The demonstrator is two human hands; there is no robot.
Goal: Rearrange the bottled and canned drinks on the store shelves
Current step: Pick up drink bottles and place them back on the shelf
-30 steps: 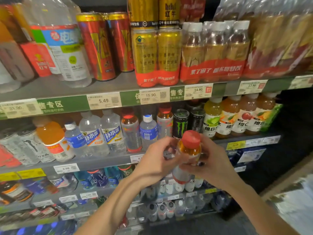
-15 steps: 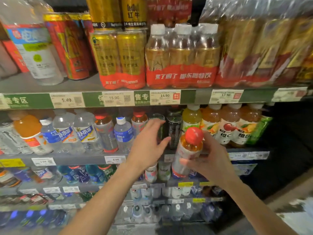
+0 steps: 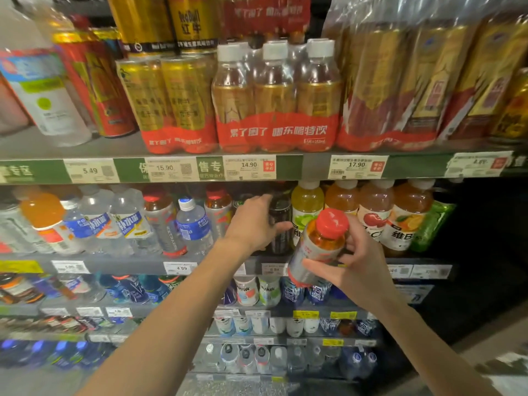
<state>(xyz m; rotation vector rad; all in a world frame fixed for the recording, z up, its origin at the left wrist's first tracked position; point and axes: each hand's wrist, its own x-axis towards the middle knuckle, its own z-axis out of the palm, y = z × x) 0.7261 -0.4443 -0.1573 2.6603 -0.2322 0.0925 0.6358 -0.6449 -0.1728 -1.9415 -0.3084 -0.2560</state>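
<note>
My right hand [image 3: 360,268] grips a small orange drink bottle [image 3: 319,247] with a red cap, tilted, in front of the middle shelf [image 3: 128,265]. My left hand [image 3: 251,227] reaches into that shelf at the black cans [image 3: 281,232]. Its fingers are stretched over the top of one can, which it hides. Its thumb lies against the front of the can beside it. Whether the hand has closed around a can does not show.
Right of the cans stand juice bottles [image 3: 374,215] with white caps. To the left are water bottles [image 3: 128,221] and red-capped bottles [image 3: 160,218]. The upper shelf [image 3: 314,167] carries gold can packs [image 3: 171,101] and shrink-wrapped bottle packs [image 3: 274,95]. Lower shelves hold more drinks.
My left hand let go of the red-capped bottle and moved up and forward to the black cans. My right hand alone kept the bottle, and the view moved closer to the shelves.
</note>
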